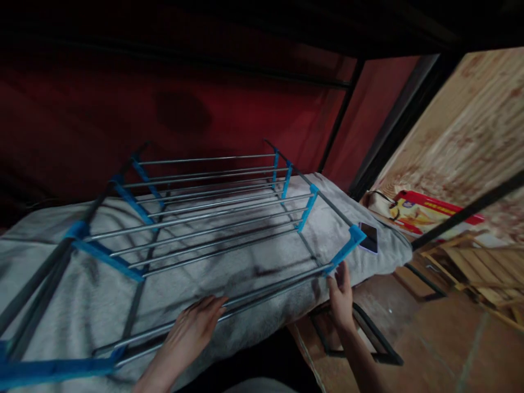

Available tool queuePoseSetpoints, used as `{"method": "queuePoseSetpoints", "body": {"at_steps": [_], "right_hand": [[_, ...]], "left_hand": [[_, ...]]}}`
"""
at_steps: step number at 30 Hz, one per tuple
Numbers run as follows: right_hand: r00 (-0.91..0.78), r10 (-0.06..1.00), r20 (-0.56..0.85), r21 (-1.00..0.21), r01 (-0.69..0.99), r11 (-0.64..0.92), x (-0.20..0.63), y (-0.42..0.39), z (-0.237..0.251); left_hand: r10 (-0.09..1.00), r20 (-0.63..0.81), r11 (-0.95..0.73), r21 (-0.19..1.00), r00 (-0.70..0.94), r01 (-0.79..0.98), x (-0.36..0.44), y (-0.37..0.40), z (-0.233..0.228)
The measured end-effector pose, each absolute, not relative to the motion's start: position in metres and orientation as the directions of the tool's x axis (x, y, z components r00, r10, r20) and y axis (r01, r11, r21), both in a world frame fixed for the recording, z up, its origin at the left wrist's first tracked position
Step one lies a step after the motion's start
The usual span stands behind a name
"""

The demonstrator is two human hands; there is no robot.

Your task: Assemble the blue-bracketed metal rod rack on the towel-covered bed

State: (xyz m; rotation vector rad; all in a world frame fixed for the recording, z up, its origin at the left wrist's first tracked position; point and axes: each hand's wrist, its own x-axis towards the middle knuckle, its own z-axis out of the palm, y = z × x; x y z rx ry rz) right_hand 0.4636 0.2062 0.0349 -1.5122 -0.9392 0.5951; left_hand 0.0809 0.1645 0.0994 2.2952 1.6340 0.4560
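Note:
A shoe rack of thin metal tubes with blue plastic connectors lies across the grey blanket, its long tubes running left to right. Over the pair of near tubes my left hand is closed, with the fingers lying together on top and the thumb side hidden. Further right, my right hand pinches the lower end of the nearest right blue connector, where the near tubes meet it. Its fingertips are partly hidden behind the connector. More blue connectors hold the tube ends on the left side.
The grey blanket covers a bed-like surface inside a dark metal frame. A phone lies at its right. Beyond are a red and yellow package and wooden slats. A red wall stands behind.

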Motion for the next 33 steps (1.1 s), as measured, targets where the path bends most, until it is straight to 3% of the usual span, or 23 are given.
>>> {"method": "queuePoseSetpoints", "body": {"at_steps": [4,7,11,15,18,22,25,29,31,33], "right_hand": [[0.562,0.712,0.420,-0.869,0.475,0.138,0.455,0.189,0.046],[0.179,0.818,0.547,-0.715,0.608,0.345,0.439,0.190,0.059],[-0.335,0.817,0.469,-0.604,0.553,0.573,0.389,0.197,0.071],[-0.655,0.618,0.435,-0.391,0.481,0.785,0.337,0.200,0.068],[-0.774,0.512,0.373,-0.244,0.451,0.858,0.317,0.203,0.059],[-0.805,0.516,0.291,-0.228,0.466,0.855,0.311,0.210,0.052],[-0.828,0.488,0.276,-0.234,0.435,0.870,0.312,0.216,0.050],[-0.830,0.473,0.297,-0.247,0.412,0.877,0.313,0.218,0.049],[-0.833,0.455,0.317,-0.236,0.395,0.888,0.313,0.219,0.050],[-0.841,0.423,0.336,-0.201,0.375,0.905,0.313,0.219,0.051]], "left_hand": [[0.965,0.097,-0.261,0.371,0.242,0.891,0.094,0.149,0.104],[0.959,0.079,-0.281,0.361,0.271,0.889,0.101,0.143,0.107],[0.953,0.081,-0.301,0.308,0.291,0.902,0.107,0.144,0.115],[0.941,0.078,-0.339,0.233,0.329,0.912,0.113,0.145,0.113],[0.936,0.097,-0.350,0.226,0.337,0.909,0.115,0.146,0.109],[0.940,0.170,-0.328,0.204,0.297,0.922,0.108,0.135,0.110],[0.954,0.265,-0.213,0.260,0.143,0.942,0.092,0.110,0.108],[0.937,0.295,0.057,0.400,-0.187,0.915,0.057,0.062,0.093],[0.881,0.286,0.199,0.500,-0.377,0.843,0.037,0.039,0.085],[0.758,0.263,0.344,0.615,-0.596,0.709,0.020,0.025,0.079]]}}
